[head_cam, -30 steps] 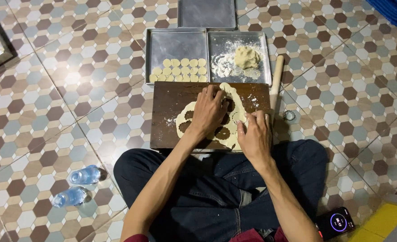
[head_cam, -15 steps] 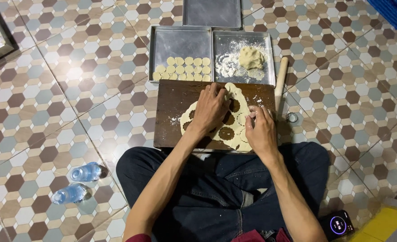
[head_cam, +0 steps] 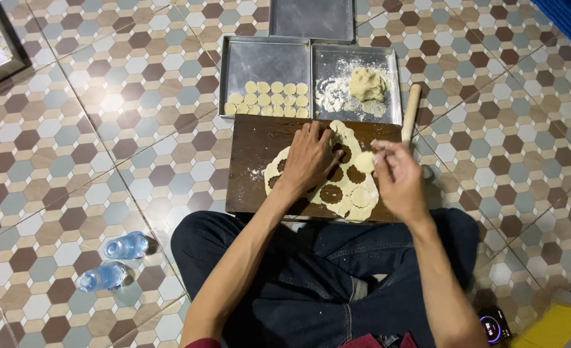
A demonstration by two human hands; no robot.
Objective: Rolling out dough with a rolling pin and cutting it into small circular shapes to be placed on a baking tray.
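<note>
Dough sheet (head_cam: 337, 187) at centre lies mostly cut, rounds (head_cam: 269, 98) fill part of the upper tray (head_cam: 263, 61); left hand (head_cam: 308, 161) presses flat, right hand (head_cam: 395, 177) pinches a round (head_cam: 364, 161).

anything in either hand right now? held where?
Right hand pinches a cut dough round by its edge in its fingers. Left hand grips nothing; it lies flat on the rolled dough sheet.

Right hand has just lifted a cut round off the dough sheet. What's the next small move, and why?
Probably carry the cut round in the right hand to the left tray and set it beside the rows of rounds, which leave bare tray. The left hand presses the dough sheet flat.
</note>
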